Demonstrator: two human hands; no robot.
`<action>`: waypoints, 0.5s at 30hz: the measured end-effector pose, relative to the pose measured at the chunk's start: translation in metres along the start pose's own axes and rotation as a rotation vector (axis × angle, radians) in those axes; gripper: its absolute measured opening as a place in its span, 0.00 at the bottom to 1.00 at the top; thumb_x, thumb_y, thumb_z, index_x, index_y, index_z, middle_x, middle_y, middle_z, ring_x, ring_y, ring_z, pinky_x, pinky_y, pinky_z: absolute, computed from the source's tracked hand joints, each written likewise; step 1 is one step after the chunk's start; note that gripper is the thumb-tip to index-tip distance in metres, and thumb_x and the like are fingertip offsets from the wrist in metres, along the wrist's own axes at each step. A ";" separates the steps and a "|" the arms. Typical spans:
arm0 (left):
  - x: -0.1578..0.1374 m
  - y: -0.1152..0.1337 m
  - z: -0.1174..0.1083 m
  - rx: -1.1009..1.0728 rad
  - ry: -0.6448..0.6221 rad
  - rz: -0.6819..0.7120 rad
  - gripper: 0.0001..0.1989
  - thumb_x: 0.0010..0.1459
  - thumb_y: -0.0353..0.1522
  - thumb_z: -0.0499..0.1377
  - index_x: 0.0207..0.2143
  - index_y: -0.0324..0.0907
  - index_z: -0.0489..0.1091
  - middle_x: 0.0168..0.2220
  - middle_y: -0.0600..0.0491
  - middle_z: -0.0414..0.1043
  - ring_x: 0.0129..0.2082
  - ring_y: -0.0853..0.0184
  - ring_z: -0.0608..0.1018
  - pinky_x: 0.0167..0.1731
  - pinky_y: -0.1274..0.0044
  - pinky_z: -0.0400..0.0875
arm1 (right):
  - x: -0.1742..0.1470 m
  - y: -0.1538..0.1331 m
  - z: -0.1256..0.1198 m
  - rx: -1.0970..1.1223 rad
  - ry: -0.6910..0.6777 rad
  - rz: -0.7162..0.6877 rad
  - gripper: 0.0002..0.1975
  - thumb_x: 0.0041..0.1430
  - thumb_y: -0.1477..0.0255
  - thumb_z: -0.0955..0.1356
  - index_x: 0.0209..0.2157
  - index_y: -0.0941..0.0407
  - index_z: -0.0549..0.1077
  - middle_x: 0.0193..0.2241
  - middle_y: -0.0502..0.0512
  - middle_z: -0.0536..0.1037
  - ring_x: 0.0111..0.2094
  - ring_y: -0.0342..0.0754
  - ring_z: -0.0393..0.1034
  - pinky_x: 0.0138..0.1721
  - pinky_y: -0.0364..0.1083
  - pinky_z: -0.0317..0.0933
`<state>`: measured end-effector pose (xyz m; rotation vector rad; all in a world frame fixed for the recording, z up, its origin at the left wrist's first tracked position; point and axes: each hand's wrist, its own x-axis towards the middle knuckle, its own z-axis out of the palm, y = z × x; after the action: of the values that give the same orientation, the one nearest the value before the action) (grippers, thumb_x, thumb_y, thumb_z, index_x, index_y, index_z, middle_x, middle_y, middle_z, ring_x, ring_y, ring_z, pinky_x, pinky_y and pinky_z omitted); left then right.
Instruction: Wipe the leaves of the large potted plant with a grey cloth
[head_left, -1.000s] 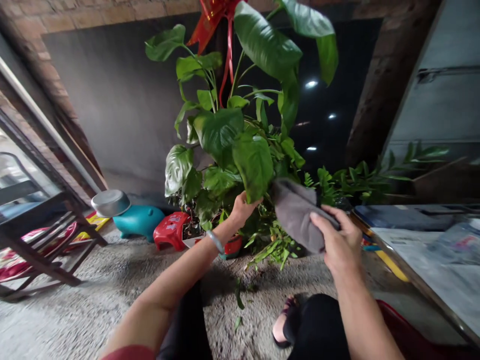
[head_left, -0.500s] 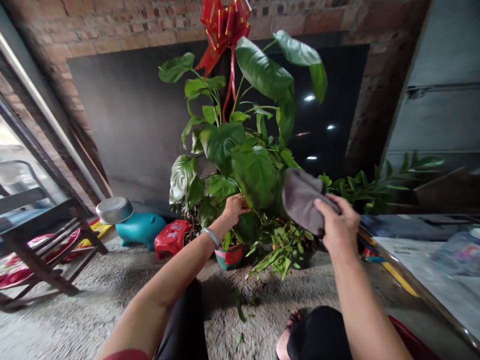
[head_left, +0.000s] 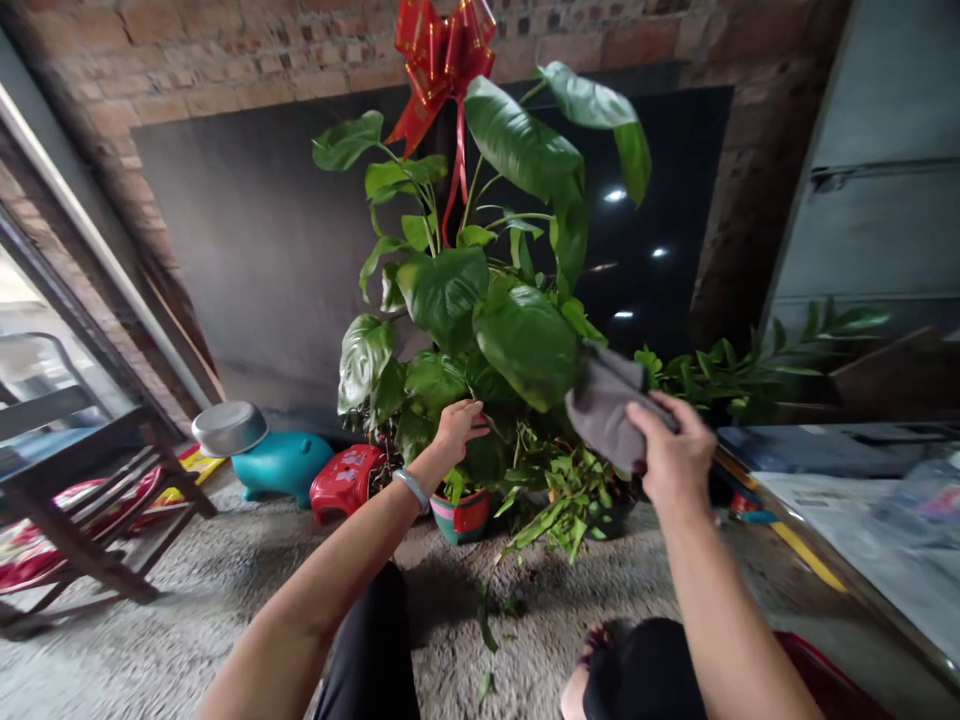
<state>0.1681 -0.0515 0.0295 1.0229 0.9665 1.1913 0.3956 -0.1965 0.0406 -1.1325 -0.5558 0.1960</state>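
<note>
A tall potted plant [head_left: 442,290] with broad glossy green leaves stands in front of me. My left hand [head_left: 459,432], with a bracelet on its wrist, is among the lower leaves, just below and left of a large leaf [head_left: 525,342]. Its fingers are slightly bent and apart, with no leaf visibly gripped. In my right hand [head_left: 679,445] is a folded grey cloth [head_left: 607,410], held between thumb and fingers. The cloth's left edge meets or overlaps the right edge of that large leaf; whether it presses on it is unclear.
A red bow [head_left: 442,60] tops the plant, whose painted pot [head_left: 460,517] rests on rough floor. To the left are a red stool [head_left: 346,480], a teal animal-shaped seat [head_left: 281,465], a metal basin [head_left: 229,428] and a wooden chair [head_left: 82,500]. A low table [head_left: 817,510] stands right.
The large leaf has swung up and to the right, away from my left hand, which has let go of its edge. My right hand and the cloth have barely shifted.
</note>
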 end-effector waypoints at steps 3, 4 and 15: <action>-0.006 0.001 0.004 -0.005 -0.052 -0.003 0.14 0.44 0.36 0.74 0.25 0.40 0.72 0.25 0.54 0.74 0.26 0.67 0.76 0.32 0.72 0.75 | 0.042 -0.004 0.021 0.054 0.141 -0.046 0.27 0.36 0.60 0.77 0.41 0.56 0.80 0.34 0.51 0.80 0.34 0.51 0.74 0.37 0.50 0.69; -0.008 0.001 0.006 -0.008 -0.066 -0.006 0.15 0.44 0.36 0.74 0.25 0.40 0.72 0.25 0.54 0.74 0.26 0.67 0.76 0.32 0.72 0.75 | 0.047 0.002 0.029 0.035 0.119 -0.024 0.27 0.36 0.61 0.76 0.41 0.56 0.79 0.34 0.51 0.80 0.34 0.51 0.73 0.37 0.50 0.69; -0.002 -0.005 -0.007 0.015 0.022 0.048 0.12 0.45 0.37 0.71 0.24 0.40 0.73 0.23 0.55 0.73 0.27 0.68 0.75 0.29 0.75 0.74 | -0.031 0.016 0.001 -0.021 -0.204 0.173 0.21 0.34 0.60 0.79 0.33 0.54 0.81 0.29 0.51 0.82 0.34 0.54 0.75 0.35 0.50 0.67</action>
<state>0.1624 -0.0534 0.0233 1.0516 0.9743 1.2394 0.3709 -0.2019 0.0167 -1.1893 -0.6415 0.4597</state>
